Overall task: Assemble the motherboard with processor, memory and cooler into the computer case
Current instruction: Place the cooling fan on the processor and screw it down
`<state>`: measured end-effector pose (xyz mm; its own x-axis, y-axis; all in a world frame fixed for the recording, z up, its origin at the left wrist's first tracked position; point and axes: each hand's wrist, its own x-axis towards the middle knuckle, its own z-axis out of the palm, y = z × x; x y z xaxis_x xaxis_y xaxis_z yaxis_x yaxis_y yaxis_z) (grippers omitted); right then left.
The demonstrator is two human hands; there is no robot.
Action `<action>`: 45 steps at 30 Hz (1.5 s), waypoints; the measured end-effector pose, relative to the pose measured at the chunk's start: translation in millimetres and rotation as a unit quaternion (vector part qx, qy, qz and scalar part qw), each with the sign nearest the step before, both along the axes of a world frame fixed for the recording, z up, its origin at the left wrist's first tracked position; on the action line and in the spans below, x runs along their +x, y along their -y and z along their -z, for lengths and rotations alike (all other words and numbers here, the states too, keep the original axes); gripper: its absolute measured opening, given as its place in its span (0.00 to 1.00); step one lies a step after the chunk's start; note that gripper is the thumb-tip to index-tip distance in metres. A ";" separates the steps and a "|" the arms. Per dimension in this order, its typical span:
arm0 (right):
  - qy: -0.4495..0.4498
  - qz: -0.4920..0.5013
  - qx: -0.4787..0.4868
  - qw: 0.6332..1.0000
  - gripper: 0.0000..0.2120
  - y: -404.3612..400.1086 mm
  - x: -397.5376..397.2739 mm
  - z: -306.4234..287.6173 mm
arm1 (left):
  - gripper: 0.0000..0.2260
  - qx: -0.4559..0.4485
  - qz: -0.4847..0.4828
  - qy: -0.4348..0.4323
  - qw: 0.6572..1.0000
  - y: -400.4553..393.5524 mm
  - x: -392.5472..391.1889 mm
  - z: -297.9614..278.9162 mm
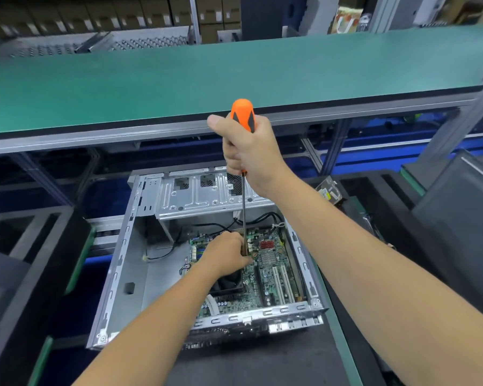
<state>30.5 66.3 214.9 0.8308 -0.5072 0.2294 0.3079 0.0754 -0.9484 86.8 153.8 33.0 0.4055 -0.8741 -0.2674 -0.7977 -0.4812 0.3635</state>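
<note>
A green conveyor belt (pixel 234 71) runs across at twelve o'clock, above the open computer case (pixel 129 238) on the dark bench. My right hand (pixel 251 151) is raised, fist wrapped round the orange screwdriver (pixel 243 118), shaft pointing straight down. My left hand (pixel 226 254) reaches into the case, fingers curled at the shaft's tip, resting on the motherboard (pixel 271 263) at five o'clock inside the case.
</note>
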 end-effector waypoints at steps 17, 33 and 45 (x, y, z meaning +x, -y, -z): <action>0.004 -0.003 -0.004 1.000 0.24 -6.0 -3.1 -1.4 | 0.05 -0.047 -0.040 0.025 0.998 -2.7 -7.2 -2.4; -0.084 0.019 -0.170 0.982 0.17 3.2 -15.5 -21.1 | 0.11 0.042 0.034 -0.025 0.998 -14.4 1.3 13.3; -0.124 0.042 -0.440 0.888 0.11 2.5 -16.5 -51.2 | 0.27 0.095 0.132 -0.033 0.986 -15.9 7.8 3.5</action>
